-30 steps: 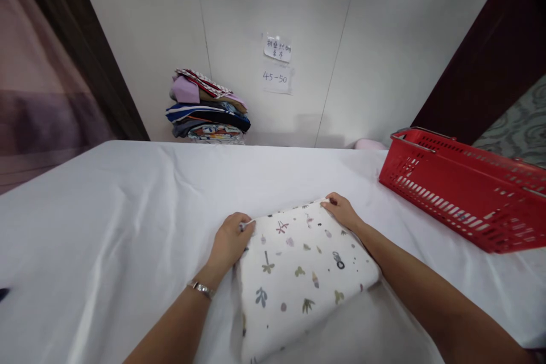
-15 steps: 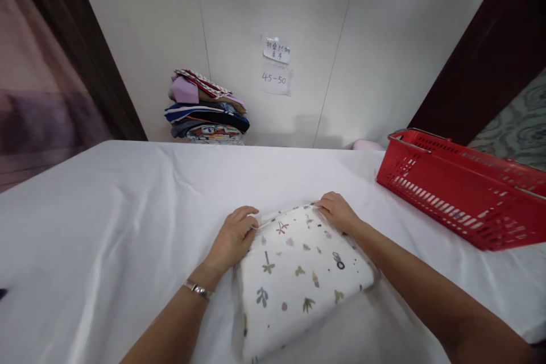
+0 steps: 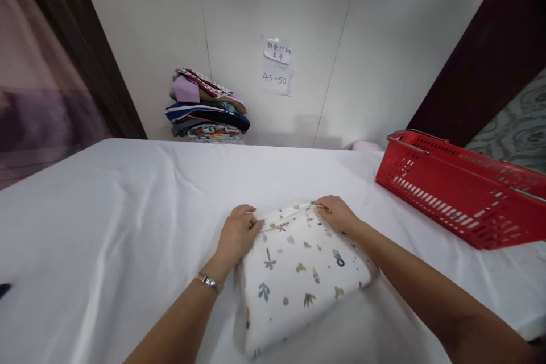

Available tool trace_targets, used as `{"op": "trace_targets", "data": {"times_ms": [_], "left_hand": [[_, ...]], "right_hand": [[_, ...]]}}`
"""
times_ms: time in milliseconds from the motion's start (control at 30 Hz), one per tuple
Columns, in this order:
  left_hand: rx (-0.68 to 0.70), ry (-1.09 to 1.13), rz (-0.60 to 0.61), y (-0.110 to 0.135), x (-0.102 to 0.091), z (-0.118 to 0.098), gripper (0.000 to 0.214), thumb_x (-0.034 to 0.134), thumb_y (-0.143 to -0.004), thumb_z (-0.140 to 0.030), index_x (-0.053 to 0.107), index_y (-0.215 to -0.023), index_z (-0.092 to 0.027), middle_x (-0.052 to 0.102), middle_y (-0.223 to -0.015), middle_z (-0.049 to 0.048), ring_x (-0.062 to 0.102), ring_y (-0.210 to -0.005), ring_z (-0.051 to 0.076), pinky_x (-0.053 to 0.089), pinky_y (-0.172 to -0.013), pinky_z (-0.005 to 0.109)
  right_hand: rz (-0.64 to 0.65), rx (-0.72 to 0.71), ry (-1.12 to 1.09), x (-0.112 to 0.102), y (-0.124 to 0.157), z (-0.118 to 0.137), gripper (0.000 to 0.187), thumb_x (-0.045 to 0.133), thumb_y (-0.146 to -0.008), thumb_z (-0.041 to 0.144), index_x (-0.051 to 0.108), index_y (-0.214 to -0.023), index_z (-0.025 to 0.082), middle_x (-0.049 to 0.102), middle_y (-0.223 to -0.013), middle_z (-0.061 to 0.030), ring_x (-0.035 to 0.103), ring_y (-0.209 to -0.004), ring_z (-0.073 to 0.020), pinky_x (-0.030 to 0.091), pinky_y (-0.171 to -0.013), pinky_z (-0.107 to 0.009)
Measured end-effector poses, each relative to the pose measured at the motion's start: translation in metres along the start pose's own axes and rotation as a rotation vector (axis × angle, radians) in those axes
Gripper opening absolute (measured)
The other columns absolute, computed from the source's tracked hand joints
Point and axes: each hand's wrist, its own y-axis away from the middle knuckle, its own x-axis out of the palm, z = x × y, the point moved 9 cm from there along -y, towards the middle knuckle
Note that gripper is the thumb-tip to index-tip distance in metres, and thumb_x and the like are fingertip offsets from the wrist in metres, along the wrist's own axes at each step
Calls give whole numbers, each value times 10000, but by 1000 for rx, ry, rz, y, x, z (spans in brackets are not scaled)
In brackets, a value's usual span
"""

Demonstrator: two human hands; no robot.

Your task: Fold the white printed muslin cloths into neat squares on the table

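A folded white cloth [image 3: 298, 278] printed with small leaves and figures lies at a slant on the white-covered table [image 3: 140, 227]. At its far left corner, my left hand [image 3: 239, 233] pinches the edge between thumb and fingers. My right hand [image 3: 336, 213] grips the far right corner, its fingertips closed on the fabric. Between the two hands the far edge is gathered into a narrow raised fold. Part of the cloth's right side is hidden behind my right forearm.
A red plastic basket [image 3: 456, 187] with metal handles stands at the right. Against the wall at the back sits a pile of folded fabrics [image 3: 209, 108]. Paper labels [image 3: 277, 65] are stuck on the wall. A dark object [image 3: 4, 289] shows at the left edge.
My left hand has shifted slightly right, its thumb now pressed onto the cloth's far edge. That edge has been pulled up into a clearer fold. My right hand stays at its corner.
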Motion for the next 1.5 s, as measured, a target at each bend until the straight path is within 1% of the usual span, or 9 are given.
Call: {"op": "trace_targets", "data": {"times_ms": [167, 400, 533, 633, 767, 900, 1067, 1233, 1500], "left_hand": [[-19, -28, 12, -1, 1, 2, 94, 572, -762, -276, 581, -702, -205, 583, -1112, 60, 493, -1094, 225, 413, -936, 384], [60, -47, 129, -2, 7, -10, 113, 546, -786, -236, 655, -764, -216, 582, -1145, 49, 483, -1125, 224, 416, -933, 384], [30, -50, 178, -2, 9, -10, 70, 579, -765, -231, 647, -763, -212, 570, -1171, 55, 493, -1113, 225, 417, -925, 390], [28, -25, 158, -2, 10, -11, 40, 584, -746, -183, 586, -709, -197, 576, -1136, 57, 511, -1080, 213, 427, -897, 372], [118, -1, 105, -1, 9, -18, 79, 547, -763, -158, 517, -702, -199, 583, -1090, 51, 491, -1100, 207, 412, -897, 368], [190, -51, 29, 1, 2, -27, 86, 489, -799, -157, 489, -725, -200, 583, -1088, 56, 453, -1149, 210, 377, -926, 378], [156, -103, -45, 2, -4, -28, 52, 466, -806, -170, 483, -771, -203, 597, -1028, 60, 510, -1061, 215, 390, -863, 374], [86, -86, -15, 1, 0, -20, 37, 465, -813, -196, 484, -783, -207, 609, -913, 37, 560, -886, 195, 412, -791, 355], [190, -97, -76, 3, -7, -31, 60, 463, -818, -172, 471, -772, -208, 607, -939, 42, 543, -959, 204, 401, -821, 367]], "right_hand": [[79, 60, 152, 7, -8, 1, 243, 423, -863, 200, 616, -1011, 211, 672, -955, -59, 569, -890, -220, 343, -805, -333], [131, 135, 238, 8, -7, -2, 207, 411, -889, 223, 590, -987, 189, 650, -918, -64, 548, -905, -199, 300, -808, -294], [162, 120, 229, 12, -6, -2, 225, 416, -884, 220, 585, -1033, 216, 654, -952, -53, 545, -915, -204, 292, -804, -297], [164, 124, 251, 12, -6, -1, 220, 433, -870, 214, 580, -1034, 204, 651, -934, -68, 550, -898, -211, 293, -795, -300], [116, 151, 263, 7, -5, -2, 204, 438, -868, 223, 565, -1022, 184, 643, -896, -76, 550, -868, -208, 300, -777, -293], [131, 136, 251, 10, -2, -3, 205, 430, -868, 206, 578, -1009, 196, 643, -922, -69, 545, -886, -208, 303, -781, -295], [172, 126, 248, 12, -4, -2, 254, 440, -863, 204, 575, -1078, 216, 650, -958, -67, 550, -906, -214, 311, -789, -305], [180, 124, 276, 9, -6, 1, 225, 442, -863, 196, 583, -1038, 203, 653, -933, -70, 557, -893, -210, 307, -792, -304], [115, 45, 364, 13, 1, 7, 247, 383, -896, 193, 583, -1041, 199, 653, -998, -75, 532, -949, -214, 292, -832, -332]]}}
